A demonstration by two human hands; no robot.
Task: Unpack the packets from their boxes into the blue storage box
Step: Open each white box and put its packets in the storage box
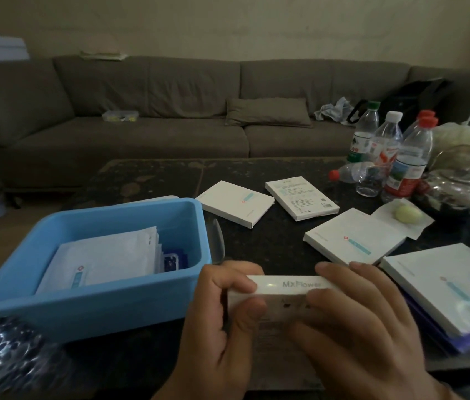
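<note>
I hold a flat white box [282, 293] marked "MxFlower" on edge just in front of me, above the dark table. My left hand [222, 321] grips its left end, thumb on the near face. My right hand [354, 324] grips its right end with fingers over the top edge. The blue storage box [26, 281] stands to the left, holding a stack of white packets [104, 261]. Three more white boxes lie flat farther back [238, 202], [301, 200], [353, 241], and another [455, 284] rests at the right on a purple folder.
Several water bottles [409, 160] cluster at the table's far right beside a glass teapot [458, 186] and a pale round item on a napkin [408, 215]. A clear lid [216, 243] leans by the blue box. A brown sofa [170, 111] lies beyond the table.
</note>
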